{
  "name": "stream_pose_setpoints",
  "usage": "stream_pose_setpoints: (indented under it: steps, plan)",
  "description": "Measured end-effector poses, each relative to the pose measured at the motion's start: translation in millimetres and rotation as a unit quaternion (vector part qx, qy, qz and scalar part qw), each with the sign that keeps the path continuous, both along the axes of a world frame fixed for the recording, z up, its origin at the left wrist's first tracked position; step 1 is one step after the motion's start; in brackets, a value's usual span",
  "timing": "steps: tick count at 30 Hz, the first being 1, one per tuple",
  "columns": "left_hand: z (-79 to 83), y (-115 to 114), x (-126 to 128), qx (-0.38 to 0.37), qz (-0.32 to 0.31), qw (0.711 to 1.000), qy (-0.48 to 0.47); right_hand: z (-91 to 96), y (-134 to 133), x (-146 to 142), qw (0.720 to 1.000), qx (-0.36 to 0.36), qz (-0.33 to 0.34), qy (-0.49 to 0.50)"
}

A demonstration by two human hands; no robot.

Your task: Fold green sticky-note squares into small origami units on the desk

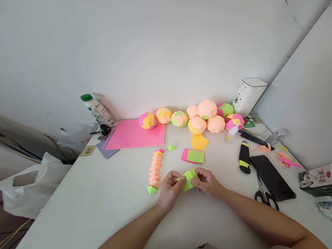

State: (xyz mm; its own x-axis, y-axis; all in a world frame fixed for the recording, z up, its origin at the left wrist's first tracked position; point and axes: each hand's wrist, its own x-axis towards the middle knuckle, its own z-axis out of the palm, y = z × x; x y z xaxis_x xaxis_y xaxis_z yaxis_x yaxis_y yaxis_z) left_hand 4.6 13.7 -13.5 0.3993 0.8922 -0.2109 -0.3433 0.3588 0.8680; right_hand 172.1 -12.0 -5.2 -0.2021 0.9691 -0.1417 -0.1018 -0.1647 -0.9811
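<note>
Both my hands hold a small folded green paper piece (189,179) just above the white table (97,196). My left hand (170,189) pinches its left edge with thumb and fingers. My right hand (207,181) grips its right side with curled fingers. To the left of my hands runs a row of folded orange paper units (155,169), with a green unit (151,189) at its near end. Just beyond my hands lies a stack of green and pink square sheets (193,156) and an orange sheet (199,142).
Several coloured paper polyhedron balls (206,118) line the wall, next to a pink sheet (136,134), keys (103,132) and a bottle (96,109). On the right lie a utility knife (244,157), a phone (271,177), scissors (266,195), a milk carton (322,180) and a white box (248,95).
</note>
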Motion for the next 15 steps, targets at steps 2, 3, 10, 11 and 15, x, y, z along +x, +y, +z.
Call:
stream_pose_setpoints:
  steps: [2, 3, 10, 11, 15]
  plan:
    - [0.5, -0.2, -1.0, 0.013, 0.003, 1.0, 0.001, -1.9, 0.9, 0.0, 1.0, 0.001, -0.017, -0.001]
    - [0.8, -0.6, -1.2, 0.022, -0.001, 1.0, 0.0, -2.8, 1.3, 0.1, 1.0, 0.0, -0.025, -0.002]
    - [-0.7, -4.6, -0.3, 0.138, -0.039, 0.99, 0.014, -3.8, 0.5, 0.6, 0.999, -0.002, 0.005, -0.04]
    - [-1.6, -4.7, -0.8, 0.165, -0.046, 0.984, 0.04, -4.1, 0.0, 0.5, 0.999, -0.001, 0.009, -0.05]
    - [-6.8, -3.7, -3.4, 0.235, -0.055, 0.964, 0.114, -7.3, -1.2, 0.3, 0.999, 0.015, 0.017, -0.045]
